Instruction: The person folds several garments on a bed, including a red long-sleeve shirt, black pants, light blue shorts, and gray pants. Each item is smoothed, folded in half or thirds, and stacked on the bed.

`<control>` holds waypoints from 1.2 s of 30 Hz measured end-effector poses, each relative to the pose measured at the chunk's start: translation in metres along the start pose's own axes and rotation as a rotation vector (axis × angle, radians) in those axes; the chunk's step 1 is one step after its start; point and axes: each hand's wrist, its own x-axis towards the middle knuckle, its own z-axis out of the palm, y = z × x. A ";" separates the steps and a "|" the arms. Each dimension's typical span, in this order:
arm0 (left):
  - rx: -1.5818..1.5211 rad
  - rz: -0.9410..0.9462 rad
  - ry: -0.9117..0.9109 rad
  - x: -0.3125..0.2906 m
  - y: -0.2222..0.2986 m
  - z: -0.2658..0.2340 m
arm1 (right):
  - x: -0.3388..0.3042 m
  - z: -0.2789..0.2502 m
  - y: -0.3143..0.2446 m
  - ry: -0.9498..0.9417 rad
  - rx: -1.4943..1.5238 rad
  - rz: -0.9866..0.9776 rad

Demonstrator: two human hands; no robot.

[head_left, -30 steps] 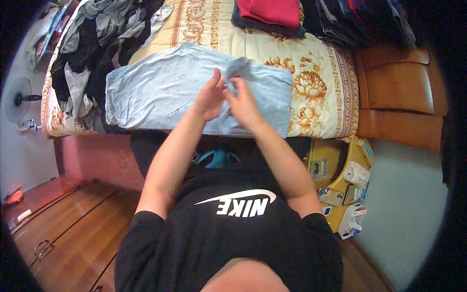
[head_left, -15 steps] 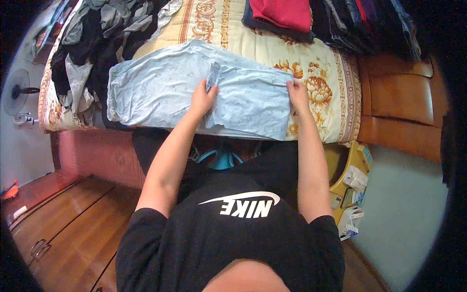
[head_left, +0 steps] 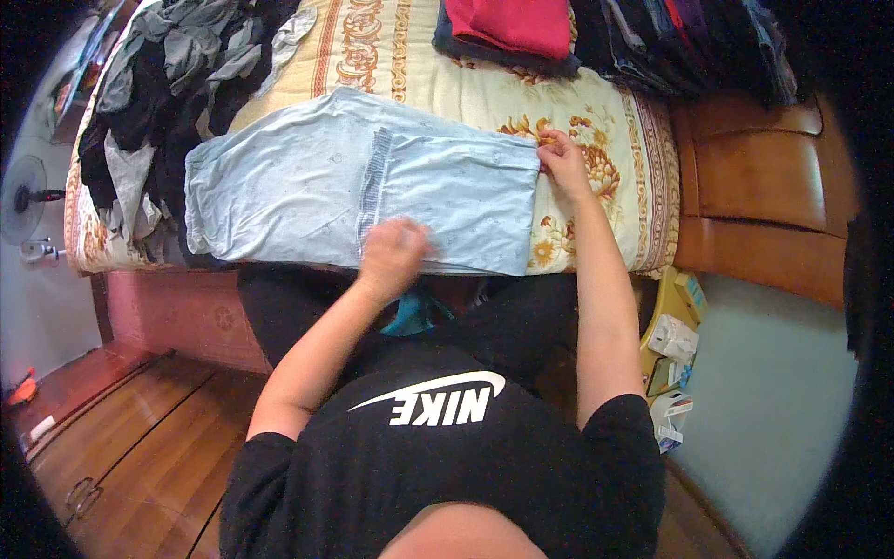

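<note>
Light blue pajama pants (head_left: 279,182) lie sideways along the front of the bed, partly folded over. Their gathered elastic waistband (head_left: 374,177) runs across the middle, on top of the layer beneath. My left hand (head_left: 396,250) is smeared by motion over the near end of the waistband, so its fingers cannot be made out. At the far right corner of the folded part, my right hand (head_left: 559,160) has thumb and fingers pinched on the edge of the cloth.
On the patterned bed cover (head_left: 605,177), a pile of dark and grey clothes (head_left: 177,93) lies at left. Folded red clothing (head_left: 512,26) tops a dark stack at the far side, with dark garments (head_left: 652,47) beside it. A brown wooden panel (head_left: 754,177) borders the right.
My left hand has left the far part of the waistband and moved toward me. My right hand stays at the corner, slightly farther away. The folded part looks smoother.
</note>
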 end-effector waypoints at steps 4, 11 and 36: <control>-0.159 0.267 -0.205 0.036 0.070 0.024 | -0.006 0.008 -0.003 0.026 0.026 0.025; -0.182 0.385 -0.433 0.054 0.078 0.056 | -0.004 0.009 -0.001 0.001 -0.316 0.002; -0.291 0.421 -0.324 0.063 0.088 0.056 | -0.011 -0.004 -0.027 -0.142 -0.540 -0.154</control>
